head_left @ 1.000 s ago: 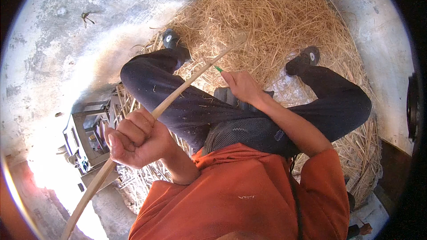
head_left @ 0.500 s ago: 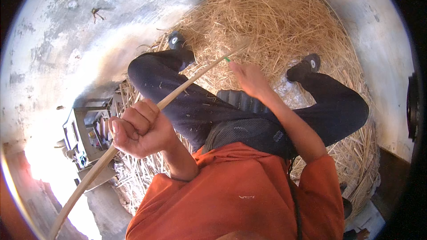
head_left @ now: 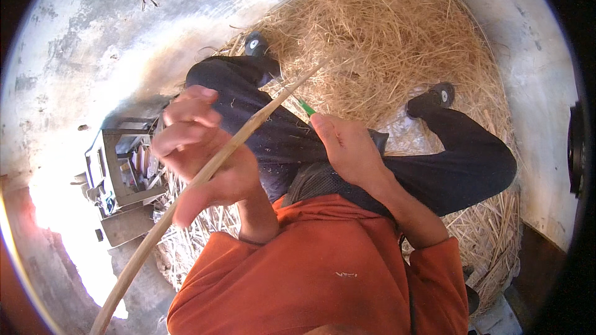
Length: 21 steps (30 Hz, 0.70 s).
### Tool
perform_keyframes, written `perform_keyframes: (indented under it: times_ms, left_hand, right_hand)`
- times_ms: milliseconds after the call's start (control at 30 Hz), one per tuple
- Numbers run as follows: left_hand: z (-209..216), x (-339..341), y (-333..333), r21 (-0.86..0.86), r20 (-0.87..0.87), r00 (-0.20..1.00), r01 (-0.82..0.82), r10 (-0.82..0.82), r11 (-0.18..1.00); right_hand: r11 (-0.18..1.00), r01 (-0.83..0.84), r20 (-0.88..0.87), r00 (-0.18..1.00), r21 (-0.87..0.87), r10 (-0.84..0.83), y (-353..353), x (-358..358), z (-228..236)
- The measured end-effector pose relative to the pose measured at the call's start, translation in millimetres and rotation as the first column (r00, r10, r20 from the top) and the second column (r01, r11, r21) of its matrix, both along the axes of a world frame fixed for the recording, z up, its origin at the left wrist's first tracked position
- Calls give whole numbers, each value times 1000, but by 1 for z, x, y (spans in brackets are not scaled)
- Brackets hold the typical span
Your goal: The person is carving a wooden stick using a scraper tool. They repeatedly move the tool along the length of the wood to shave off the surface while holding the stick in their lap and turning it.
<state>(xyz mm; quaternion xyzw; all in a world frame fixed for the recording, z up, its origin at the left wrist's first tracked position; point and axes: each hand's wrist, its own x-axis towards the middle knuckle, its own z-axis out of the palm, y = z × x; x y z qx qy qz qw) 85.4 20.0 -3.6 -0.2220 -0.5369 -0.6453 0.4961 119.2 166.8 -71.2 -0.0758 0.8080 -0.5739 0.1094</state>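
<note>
A long, pale wooden stick (head_left: 146,245) runs slantwise from the lower left up toward the straw. My left hand (head_left: 226,164) has its palm turned up and its fingers loosened apart. Across that palm, between thumb and fingers, the stick lies without being gripped. My right hand (head_left: 349,149) is closed around a small green tool (head_left: 306,108), whose tip points up and left, close beside the stick. Most of the tool is hidden in the fist, so its exact kind does not show.
Loose dry straw (head_left: 385,31) covers the floor in front, between my dark-trousered legs (head_left: 462,164) and beyond. Pale, worn walls (head_left: 149,43) curve around both sides. At left stands a small wooden frame (head_left: 124,180) holding assorted items.
My left hand has loosened from a fist around the stick, its fingers now spread. My right hand has drawn back toward my body with the green tool, showing more of it.
</note>
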Motion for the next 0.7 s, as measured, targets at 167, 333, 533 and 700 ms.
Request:
perform_keyframes:
  times_ms: [167,333,533,700]
  left_hand:
    - [14,24,-30,36,46,998,31,-33,999]
    - [29,52,-48,181,82,922,360,-379,915]
    - [2,28,-22,207,142,864,451,-483,868]
    - [10,19,-25,268,163,905,341,-392,901]
  right_hand:
    - [999,-30,7,1000,24,30,4,-3,4]
    - [999,-21,18,1000,40,20,6,-1,11]
    - [993,-42,-187,980,109,62,-17,1,-22]
    - [977,-57,-143,986,206,88,-17,-13,-9]
